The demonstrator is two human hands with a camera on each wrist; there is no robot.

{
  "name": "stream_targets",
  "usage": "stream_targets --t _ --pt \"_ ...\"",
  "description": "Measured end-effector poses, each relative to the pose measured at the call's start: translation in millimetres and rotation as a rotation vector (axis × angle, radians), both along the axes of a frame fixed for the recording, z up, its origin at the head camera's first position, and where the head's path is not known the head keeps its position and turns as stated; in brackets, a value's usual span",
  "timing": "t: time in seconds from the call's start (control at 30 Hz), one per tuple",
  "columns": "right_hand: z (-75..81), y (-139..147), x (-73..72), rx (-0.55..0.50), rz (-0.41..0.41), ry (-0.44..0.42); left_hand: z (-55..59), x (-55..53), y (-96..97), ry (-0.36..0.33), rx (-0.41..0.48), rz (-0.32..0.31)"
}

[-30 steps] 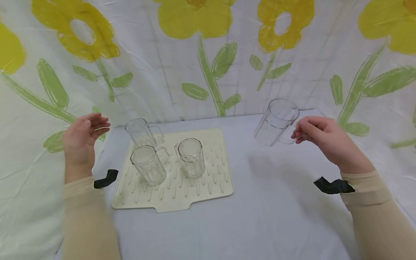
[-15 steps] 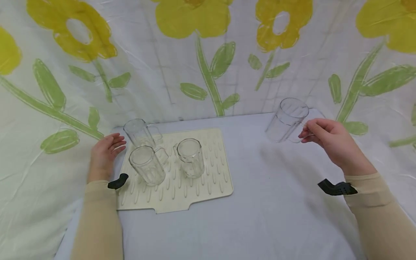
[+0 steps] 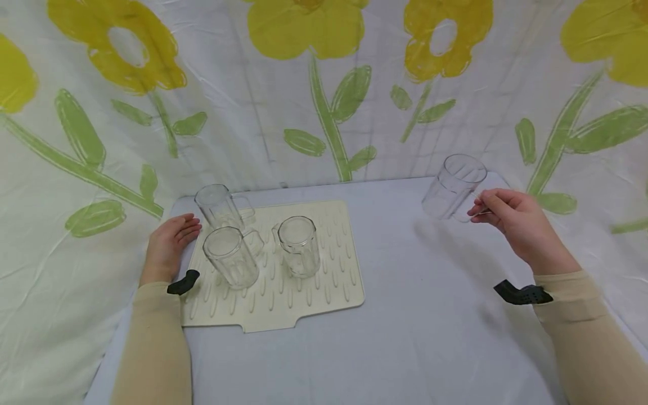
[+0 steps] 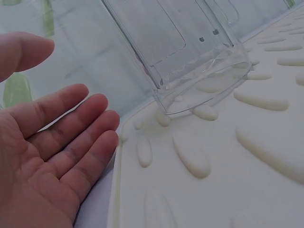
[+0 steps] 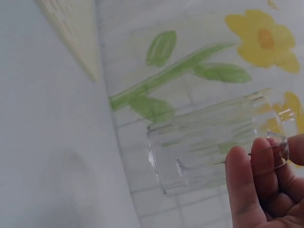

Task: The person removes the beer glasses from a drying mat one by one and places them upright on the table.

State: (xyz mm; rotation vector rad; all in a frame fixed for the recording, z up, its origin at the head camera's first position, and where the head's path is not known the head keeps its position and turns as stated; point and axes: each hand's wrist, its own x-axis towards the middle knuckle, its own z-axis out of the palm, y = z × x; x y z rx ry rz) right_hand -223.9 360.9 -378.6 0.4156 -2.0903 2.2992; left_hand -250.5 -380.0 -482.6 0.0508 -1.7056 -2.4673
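Note:
My right hand (image 3: 516, 222) holds a clear glass mug (image 3: 454, 187) by its handle, fingers curled round it. In the right wrist view that mug (image 5: 204, 147) hangs above the white table. My left hand (image 3: 169, 244) rests at the left edge of the cream ridged drying mat (image 3: 324, 281). In the left wrist view its fingers (image 4: 71, 128) are loosely extended and hold nothing, a little apart from the base of a glass mug (image 4: 190, 61). On the mat stand a back-left mug (image 3: 217, 207), a front-left mug (image 3: 232, 259) and a right mug (image 3: 298, 247).
A white cloth (image 3: 405, 337) covers the table. Behind it hangs a curtain (image 3: 228, 112) printed with yellow flowers and green leaves. Black wrist cameras sit on both sleeves.
My left hand has come down and to the right, to the mat's left edge. The right hand has carried its mug somewhat to the right. The mugs on the mat stay put.

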Motion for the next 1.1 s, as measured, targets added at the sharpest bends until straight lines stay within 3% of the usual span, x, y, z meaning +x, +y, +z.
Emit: stream_targets --t 0.27,0.57,1.1 --pt "-18.8 3 -12.7 -0.008 -0.011 -0.036 4.5 -0.6 -0.5 -0.008 -0.007 0.005" --pt "-38.4 14 -16.8 0.084 -0.065 -0.129 0.9 2.8 1.2 -0.018 -0.030 -0.003" --pt "-56.7 17 -22.8 0.115 -0.066 -0.142 -0.4 2.0 2.1 -0.025 -0.099 0.022"
